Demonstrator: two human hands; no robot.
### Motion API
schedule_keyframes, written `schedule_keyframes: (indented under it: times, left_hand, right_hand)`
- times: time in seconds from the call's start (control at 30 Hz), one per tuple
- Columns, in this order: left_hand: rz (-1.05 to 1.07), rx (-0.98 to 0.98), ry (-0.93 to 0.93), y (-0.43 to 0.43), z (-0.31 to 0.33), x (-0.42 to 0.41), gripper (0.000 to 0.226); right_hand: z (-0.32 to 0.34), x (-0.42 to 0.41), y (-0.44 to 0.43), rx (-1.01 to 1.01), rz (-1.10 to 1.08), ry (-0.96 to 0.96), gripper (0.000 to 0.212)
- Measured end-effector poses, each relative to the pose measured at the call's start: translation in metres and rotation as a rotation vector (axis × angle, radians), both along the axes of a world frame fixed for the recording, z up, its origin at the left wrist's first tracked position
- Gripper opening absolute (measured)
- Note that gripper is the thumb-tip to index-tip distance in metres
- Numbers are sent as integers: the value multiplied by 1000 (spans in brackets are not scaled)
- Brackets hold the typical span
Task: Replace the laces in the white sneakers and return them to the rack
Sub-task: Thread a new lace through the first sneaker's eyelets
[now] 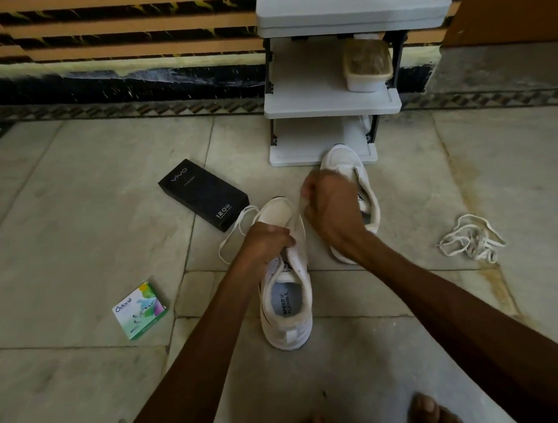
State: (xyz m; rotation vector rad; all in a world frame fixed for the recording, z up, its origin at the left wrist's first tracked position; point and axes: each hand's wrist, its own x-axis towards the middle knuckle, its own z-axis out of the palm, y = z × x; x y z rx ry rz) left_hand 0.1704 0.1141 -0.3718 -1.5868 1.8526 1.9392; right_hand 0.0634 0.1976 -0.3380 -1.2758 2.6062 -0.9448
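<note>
A white sneaker (286, 305) stands on the stone floor in front of me, heel toward me. My left hand (268, 241) grips its upper near the eyelets. A white lace (236, 229) loops out to the left of the shoe's toe. My right hand (328, 204) is raised just right of the toe, fingers curled and pinching a lace end. The second white sneaker (356, 173) lies behind my right hand, partly hidden, its toe touching the rack's base. A loose pile of off-white laces (471, 239) lies on the floor to the right.
A white shoe rack (329, 107) stands against the wall, with a lidded box (366, 64) on its middle shelf. A black phone box (203, 193) and a small green carton (141, 310) lie on the floor to the left. My toes (423, 412) show at the bottom edge.
</note>
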Motion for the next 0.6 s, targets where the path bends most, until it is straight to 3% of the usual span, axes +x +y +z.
schedule_keyframes:
  times: [0.07, 0.13, 0.2, 0.23, 0.27, 0.33, 0.4, 0.5, 0.6]
  left_hand:
    - [-1, -5, 33, 0, -6, 1, 31]
    - [-25, -44, 46, 0, -10, 3, 30]
    - [-64, -140, 13, 1, -9, 4, 28]
    - [-113, -210, -29, -1, -9, 3, 27]
    - [-173, -266, -76, -4, -9, 2, 26]
    - [-263, -346, -133, -9, -2, 1, 22]
    - [-266, -458, -123, -17, 5, -2, 13]
    - [-75, -504, 202, -19, 18, -3, 18]
    - [49, -674, 530, -20, 29, -1, 26]
  right_hand:
    - [37, -13, -2, -373, -117, -88, 13]
    - [63, -24, -6, -693, -221, -469, 14]
    - [71, -20, -9, -684, -206, -969, 16]
    - [67, -16, -8, -516, -169, -995, 16]
    - [53, -12, -8, -276, -117, -848, 16]
    - [20, -3, -7, 199, 52, -360, 15]
    - [-10, 7, -3, 454, 145, -63, 20]
    - [-29, 11, 1, 499, 144, 30, 31]
    - [-35, 3, -2, 472, 148, 100, 27]
